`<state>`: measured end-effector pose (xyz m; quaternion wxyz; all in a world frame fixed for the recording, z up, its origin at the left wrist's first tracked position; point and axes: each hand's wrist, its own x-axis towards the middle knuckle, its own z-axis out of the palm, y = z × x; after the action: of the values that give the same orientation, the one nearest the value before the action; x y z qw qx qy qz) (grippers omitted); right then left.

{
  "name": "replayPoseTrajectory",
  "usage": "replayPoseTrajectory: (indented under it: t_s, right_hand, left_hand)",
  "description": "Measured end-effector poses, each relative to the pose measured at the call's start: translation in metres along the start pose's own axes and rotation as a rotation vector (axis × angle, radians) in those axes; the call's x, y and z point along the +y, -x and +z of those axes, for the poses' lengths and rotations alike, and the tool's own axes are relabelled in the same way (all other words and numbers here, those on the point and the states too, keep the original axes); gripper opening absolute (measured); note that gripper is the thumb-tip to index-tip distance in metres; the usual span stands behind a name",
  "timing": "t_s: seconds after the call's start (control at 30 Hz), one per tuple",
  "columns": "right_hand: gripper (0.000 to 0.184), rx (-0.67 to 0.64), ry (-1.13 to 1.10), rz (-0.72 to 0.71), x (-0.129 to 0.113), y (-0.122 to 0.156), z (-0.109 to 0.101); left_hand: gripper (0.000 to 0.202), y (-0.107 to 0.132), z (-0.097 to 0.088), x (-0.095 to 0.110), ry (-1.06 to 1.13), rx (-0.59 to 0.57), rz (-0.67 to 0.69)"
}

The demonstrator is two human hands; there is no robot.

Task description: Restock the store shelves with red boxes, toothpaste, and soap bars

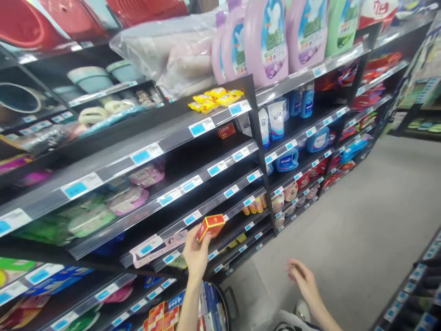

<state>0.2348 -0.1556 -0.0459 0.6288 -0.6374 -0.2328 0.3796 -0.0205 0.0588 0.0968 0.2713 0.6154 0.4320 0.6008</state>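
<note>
Store aisle (358,188): dark shelves (148,128), price labels (146,154) facing outward, presumably for shoppers to read. Left hand (195,252) grasps red-and-yellow box (212,224) before shelves, one-handed, likely because box is small. Right hand (302,276) holds nothing, loosely curled above floor (344,239).

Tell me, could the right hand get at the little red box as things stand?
Probably yes: the right hand looks empty, and nothing appears to stand between it and the red box, which the left hand holds with one end exposed.
</note>
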Motion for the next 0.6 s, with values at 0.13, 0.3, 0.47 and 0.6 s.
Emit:
replayPoseTrajectory:
  t_s: [0.13, 0.3, 0.47, 0.6]
  right_hand:
    - [0.074, 0.028, -0.058, -0.104, -0.031, 0.009, -0.027]
    - [0.076, -0.111, 0.073, -0.198, -0.038, 0.011, -0.027]
    - [0.076, -0.226, 0.125, -0.128, -0.012, -0.003, -0.027]
    - [0.077, -0.239, 0.139, -0.103, -0.005, -0.026, -0.042]
  left_hand:
    - [0.031, -0.07, 0.025, 0.043, -0.151, -0.02, 0.334]
    - [0.036, -0.138, 0.06, 0.081, -0.221, -0.041, 0.451]
    - [0.038, -0.205, 0.101, 0.115, -0.379, -0.204, 0.503]
    - [0.039, -0.26, 0.146, 0.122, -0.581, -0.397, 0.57]
